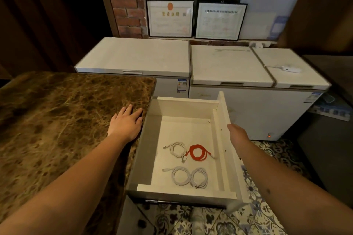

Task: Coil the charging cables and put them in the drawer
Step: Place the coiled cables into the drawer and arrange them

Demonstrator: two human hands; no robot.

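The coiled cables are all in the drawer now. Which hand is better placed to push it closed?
The right hand, probably: it rests at the drawer front. The left hand lies flat on the marble counter.

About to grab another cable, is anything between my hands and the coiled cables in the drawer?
Nothing visible. The drawer is open; the red cable and white cables lie uncovered, left hand on the countertop, right hand at the drawer's side.

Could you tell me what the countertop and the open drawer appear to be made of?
The countertop looks like polished brown marble or a marble-look stone: irregular golden veining and a soft sheen. The drawer seems to be white laminated board, perhaps wood composite: flat matte panels with square edges and small screw marks on its side wall. Neither can be confirmed from looks alone.
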